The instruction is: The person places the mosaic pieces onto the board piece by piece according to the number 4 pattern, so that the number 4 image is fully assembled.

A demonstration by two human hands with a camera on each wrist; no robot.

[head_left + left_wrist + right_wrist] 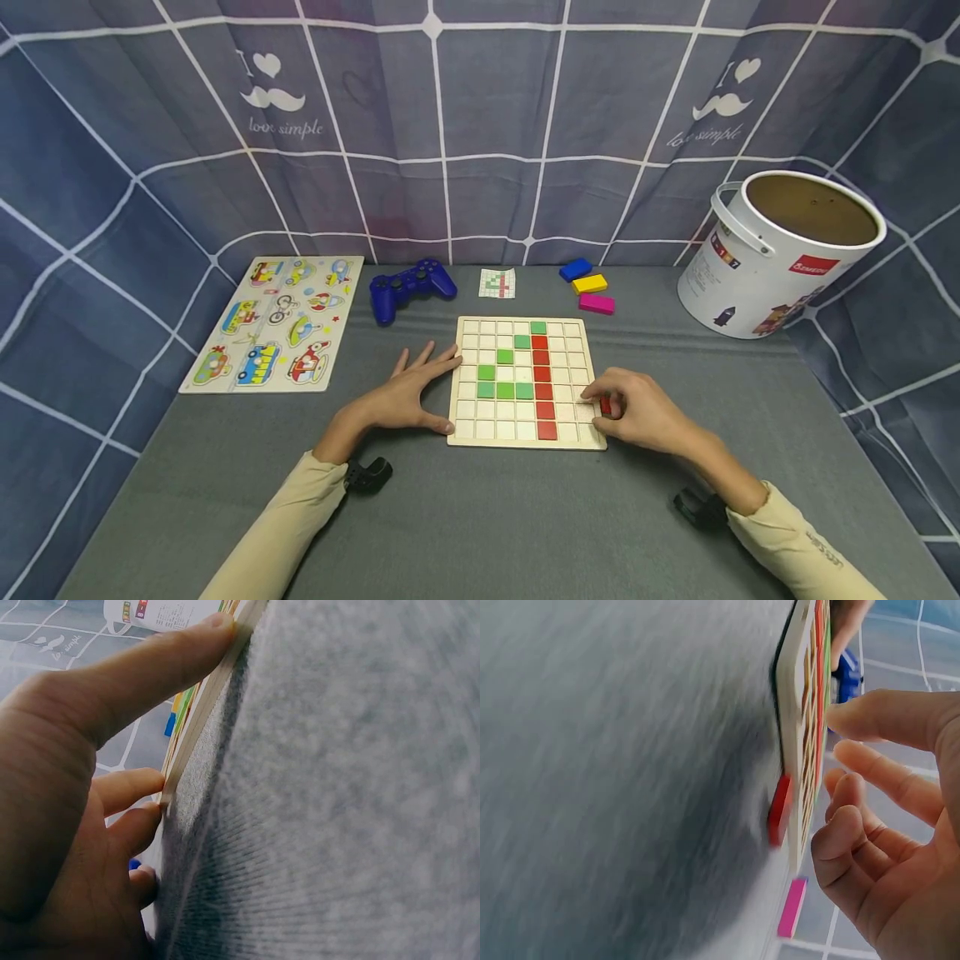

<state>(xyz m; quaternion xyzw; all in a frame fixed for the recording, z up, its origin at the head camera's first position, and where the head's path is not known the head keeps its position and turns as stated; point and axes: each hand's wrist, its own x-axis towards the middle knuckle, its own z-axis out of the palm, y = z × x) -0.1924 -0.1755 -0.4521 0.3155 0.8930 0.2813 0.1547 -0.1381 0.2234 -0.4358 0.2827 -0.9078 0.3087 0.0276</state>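
Note:
A square wooden grid board lies at mid-table, with green squares and a column of red squares among pale ones. Against its left side rests my left hand, fingers spread, thumb near the lower corner. The left wrist view has that thumb on the board's edge. My right hand is over the right edge, index finger and thumb apart, other fingers curled loosely; I see nothing between them. A red block lies on the table against the board, partly hidden by this hand in the head view.
Behind the board are blue, yellow and magenta blocks, a small pattern card and a blue game controller. A vehicle picture board lies left. A white bucket stands back right, near the curtain.

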